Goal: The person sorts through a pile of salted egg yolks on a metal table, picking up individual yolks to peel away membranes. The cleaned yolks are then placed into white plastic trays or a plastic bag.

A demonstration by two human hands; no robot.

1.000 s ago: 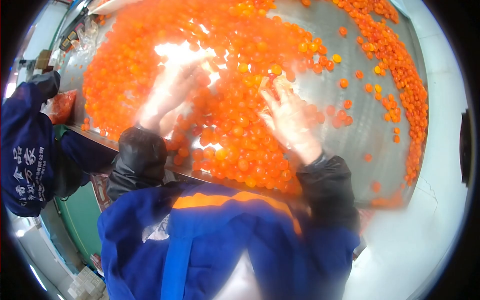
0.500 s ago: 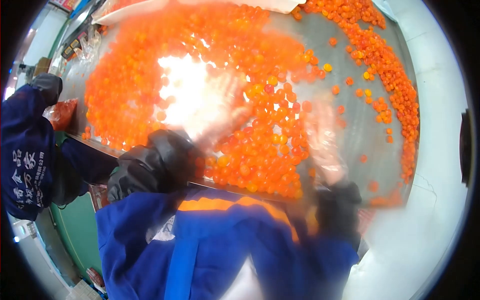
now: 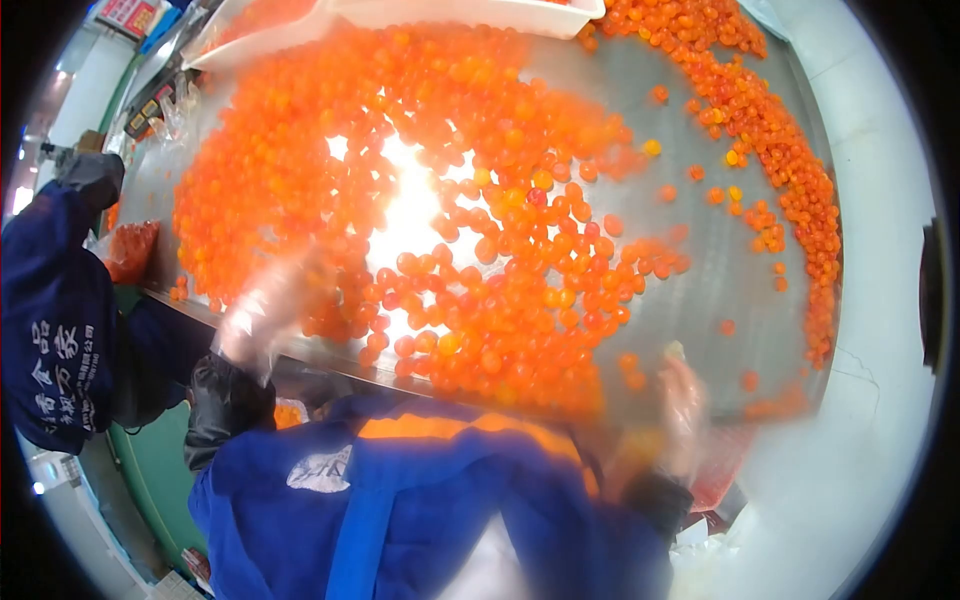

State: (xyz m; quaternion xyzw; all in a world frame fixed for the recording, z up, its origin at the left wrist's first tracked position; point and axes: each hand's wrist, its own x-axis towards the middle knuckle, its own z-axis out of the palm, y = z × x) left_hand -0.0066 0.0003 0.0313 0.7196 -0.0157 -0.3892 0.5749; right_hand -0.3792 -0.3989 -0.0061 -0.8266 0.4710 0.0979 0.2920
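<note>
Many round orange balls [image 3: 500, 330] are spread over a metal table [image 3: 700, 270]. My left hand [image 3: 270, 305], in a clear plastic glove, is at the balls near the table's front left edge; its fingers are smeared by motion. My right hand [image 3: 683, 405], also in a clear glove, is at the front edge right of the main spread, with bare metal around it. Its fingers are blurred, and whether anything is in them cannot be made out. A few yellow balls [image 3: 652, 148] lie among the orange ones. A bright glare covers the middle.
White trays [image 3: 460, 14] stand along the far edge. A band of orange balls [image 3: 790, 170] curves along the right rim. At the left, a person in a dark blue jacket [image 3: 60, 330] stands near a bag of red-orange pieces [image 3: 130, 252].
My left hand has moved left and toward the front edge. My right hand has drawn back toward me. Balls have shifted into the bright middle patch.
</note>
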